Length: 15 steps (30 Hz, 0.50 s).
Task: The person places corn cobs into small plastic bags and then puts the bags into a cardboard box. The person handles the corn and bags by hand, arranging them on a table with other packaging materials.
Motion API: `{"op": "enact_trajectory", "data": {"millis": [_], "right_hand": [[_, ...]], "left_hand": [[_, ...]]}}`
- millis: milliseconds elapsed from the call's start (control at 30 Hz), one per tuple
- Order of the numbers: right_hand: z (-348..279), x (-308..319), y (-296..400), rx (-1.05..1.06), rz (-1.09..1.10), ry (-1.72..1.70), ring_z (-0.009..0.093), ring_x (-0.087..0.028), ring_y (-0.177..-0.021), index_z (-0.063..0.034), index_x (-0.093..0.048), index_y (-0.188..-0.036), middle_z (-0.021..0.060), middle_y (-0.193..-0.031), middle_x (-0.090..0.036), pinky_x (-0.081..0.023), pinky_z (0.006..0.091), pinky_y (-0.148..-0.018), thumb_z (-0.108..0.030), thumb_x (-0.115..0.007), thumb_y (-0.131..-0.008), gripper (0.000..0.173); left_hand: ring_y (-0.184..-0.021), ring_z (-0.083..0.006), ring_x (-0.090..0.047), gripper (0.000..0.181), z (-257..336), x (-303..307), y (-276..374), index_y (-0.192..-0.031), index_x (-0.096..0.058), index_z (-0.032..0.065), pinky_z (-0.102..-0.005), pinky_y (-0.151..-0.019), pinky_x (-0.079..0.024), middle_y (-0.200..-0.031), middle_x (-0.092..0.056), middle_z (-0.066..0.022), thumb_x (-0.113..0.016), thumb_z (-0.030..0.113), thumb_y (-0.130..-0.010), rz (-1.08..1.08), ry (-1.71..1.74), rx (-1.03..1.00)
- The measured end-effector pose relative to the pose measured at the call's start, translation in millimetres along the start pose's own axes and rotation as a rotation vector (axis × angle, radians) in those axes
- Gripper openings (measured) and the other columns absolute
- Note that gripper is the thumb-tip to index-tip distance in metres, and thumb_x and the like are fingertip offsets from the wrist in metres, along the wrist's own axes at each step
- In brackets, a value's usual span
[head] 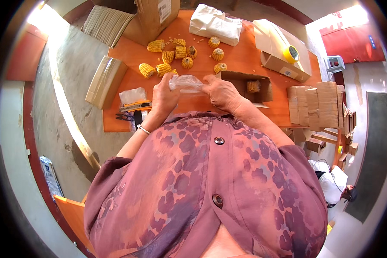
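My left hand and my right hand hold a clear plastic bag between them, near the table's front edge. Whether anything lies inside the bag cannot be made out. Just beyond it several cut pieces of corn cob lie on the orange table, with loose kernels among them. To the right of these, more cob pieces stand in a rough line. Beside my right hand is an open cardboard box with a corn piece inside it, which seems wrapped in plastic.
At the left are a closed carton, a utility knife and plastic bags. A white cloth bag, a large carton and a tape roll on a carton lie farther back. Folded boxes stand right; another person is beyond.
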State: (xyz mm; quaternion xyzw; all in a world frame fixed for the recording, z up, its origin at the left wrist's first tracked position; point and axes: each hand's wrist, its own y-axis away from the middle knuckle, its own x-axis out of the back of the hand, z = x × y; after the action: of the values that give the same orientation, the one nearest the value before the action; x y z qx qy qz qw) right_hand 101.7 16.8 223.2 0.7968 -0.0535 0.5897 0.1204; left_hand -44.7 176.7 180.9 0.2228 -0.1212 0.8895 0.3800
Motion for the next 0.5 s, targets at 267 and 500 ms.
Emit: {"op": "enact_trajectory", "data": {"millis": [267,500], "right_hand": [[10,35,-17,-0.191,-0.214,-0.094,0.034,-0.062,-0.098,-0.0079,-0.07,-0.102,0.0151,-0.099,-0.067,-0.048,0.0414,-0.088,-0.017,-0.051,-0.083,0.028],[11,38,-24,-0.102,-0.223,-0.112,0.035,-0.059,-0.104,-0.0107,-0.069,-0.105,0.0168,-0.104,-0.064,-0.047,0.0414,-0.091,-0.016,-0.051,-0.082,0.03]], "left_hand": [[-0.08,-0.0298,-0.065,0.044,17,23,3,-0.121,-0.061,0.0136,-0.0386,-0.07,-0.052,-0.106,-0.065,-0.0176,-0.059,0.002,-0.079,-0.224,-0.157,-0.447],[-0.09,-0.0391,-0.063,0.043,18,28,5,-0.12,-0.062,0.0137,-0.046,-0.077,-0.052,-0.099,-0.066,-0.021,-0.058,0.005,-0.078,-0.415,-0.424,-0.231]]}}
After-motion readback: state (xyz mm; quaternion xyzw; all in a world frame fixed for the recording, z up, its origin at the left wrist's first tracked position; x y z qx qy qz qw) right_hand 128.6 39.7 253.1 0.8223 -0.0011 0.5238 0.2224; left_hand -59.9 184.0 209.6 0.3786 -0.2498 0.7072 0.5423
